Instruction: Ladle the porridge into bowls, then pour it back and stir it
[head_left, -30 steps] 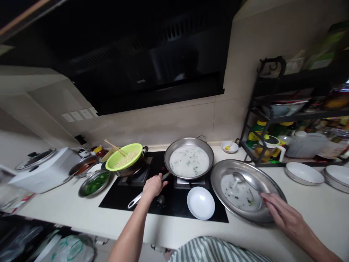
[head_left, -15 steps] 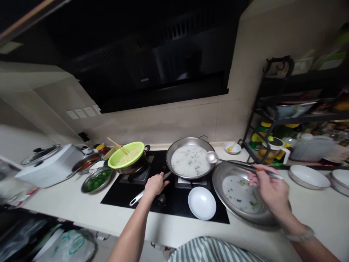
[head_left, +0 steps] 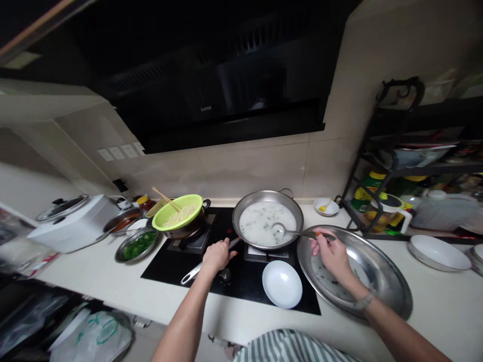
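Note:
A steel pan (head_left: 298, 213) of white soup with green flecks sits on the right burner of the black stove (head_left: 234, 281). My left hand (head_left: 217, 255) is closed round the pan's long handle (head_left: 190, 274). My right hand (head_left: 332, 251) grips a metal ladle (head_left: 287, 232), whose bowl dips into the soup. A small empty white bowl (head_left: 282, 283) stands on the stove in front of the pan. Under my right wrist lies a large steel dish (head_left: 385, 271) with soup traces.
A green colander (head_left: 177, 213) of noodles with chopsticks rests on a pot on the left burner. Further left stand a dish of greens (head_left: 136, 245), a red-sauce pan (head_left: 123, 223) and a white cooker (head_left: 68, 223). White bowls (head_left: 439, 251) and a black rack (head_left: 381, 166) are on the right.
My right hand took the ladle out of the large steel dish, carried it left and lowered its bowl into the soup pan. My left hand stayed on the pan handle.

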The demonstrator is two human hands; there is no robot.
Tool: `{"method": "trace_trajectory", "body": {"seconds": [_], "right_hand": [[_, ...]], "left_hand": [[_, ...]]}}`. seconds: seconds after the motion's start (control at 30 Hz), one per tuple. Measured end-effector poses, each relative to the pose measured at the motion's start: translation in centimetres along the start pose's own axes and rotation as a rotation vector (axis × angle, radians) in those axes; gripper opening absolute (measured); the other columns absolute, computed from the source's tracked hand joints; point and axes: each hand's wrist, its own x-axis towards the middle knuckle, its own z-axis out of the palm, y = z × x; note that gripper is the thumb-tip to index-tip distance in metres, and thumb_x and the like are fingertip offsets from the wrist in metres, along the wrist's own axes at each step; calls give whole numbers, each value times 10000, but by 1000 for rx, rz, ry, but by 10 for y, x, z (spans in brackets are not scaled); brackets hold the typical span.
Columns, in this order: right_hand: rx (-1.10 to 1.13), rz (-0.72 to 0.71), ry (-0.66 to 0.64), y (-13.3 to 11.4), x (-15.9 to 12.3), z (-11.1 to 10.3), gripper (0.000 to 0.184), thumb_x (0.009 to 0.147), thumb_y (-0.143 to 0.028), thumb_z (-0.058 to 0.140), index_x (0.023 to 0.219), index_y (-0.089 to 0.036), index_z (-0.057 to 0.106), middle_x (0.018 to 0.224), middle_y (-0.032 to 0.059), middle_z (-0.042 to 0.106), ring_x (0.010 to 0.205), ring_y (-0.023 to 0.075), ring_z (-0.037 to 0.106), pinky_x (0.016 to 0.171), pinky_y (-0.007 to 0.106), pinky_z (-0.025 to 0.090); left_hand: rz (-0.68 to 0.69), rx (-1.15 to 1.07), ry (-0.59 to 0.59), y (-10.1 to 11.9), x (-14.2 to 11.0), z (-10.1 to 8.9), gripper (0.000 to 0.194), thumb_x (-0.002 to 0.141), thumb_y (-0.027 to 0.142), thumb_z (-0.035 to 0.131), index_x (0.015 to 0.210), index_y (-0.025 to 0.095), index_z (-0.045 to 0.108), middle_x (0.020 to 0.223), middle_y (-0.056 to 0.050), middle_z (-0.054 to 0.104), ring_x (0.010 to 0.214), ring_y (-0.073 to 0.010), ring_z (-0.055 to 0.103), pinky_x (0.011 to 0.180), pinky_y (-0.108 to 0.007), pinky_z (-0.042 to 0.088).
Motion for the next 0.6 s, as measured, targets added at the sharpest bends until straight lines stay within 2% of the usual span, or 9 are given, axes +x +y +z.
{"method": "trace_trajectory", "body": {"seconds": [0.17, 0.3, 0.47, 0.6], "right_hand": [[45, 93, 115, -5, 8, -3, 335, 807, -574, 575, 874, -247, 546, 472, -15, 571, 511, 245, 655, 541, 368, 544], [56, 99, 138, -8, 9, -4, 334, 783, -574, 595, 869, -254, 551, 463, -11, 573, 561, 259, 680, 572, 375, 556], [89, 135, 184, -10, 10, -5, 319, 768, -554, 601, 865, -256, 542, 505, 12, 604, 535, 263, 667, 447, 352, 506], [110, 145, 185, -11, 11, -5, 309, 761, -540, 611, 860, -255, 544, 504, 9, 595, 517, 258, 657, 429, 351, 503]], "left_hand": [[4, -7, -11, 1, -1, -2, 402, 900, 481, 509, 1172, 186, 536, 1103, -151, 691, 1023, -312, 678, 799, -394, 519], [-6, 4, -14, 1, -2, -2, 399, 902, 485, 504, 1167, 188, 533, 1103, -150, 689, 1021, -304, 676, 804, -387, 514], [-5, -2, -13, 1, -1, 0, 394, 905, 484, 499, 1170, 194, 530, 1113, -147, 689, 1036, -301, 671, 811, -380, 509], [-5, -2, -1, 1, -1, 0, 400, 904, 478, 504, 1179, 190, 530, 1112, -148, 692, 1036, -307, 672, 814, -391, 511]]}}
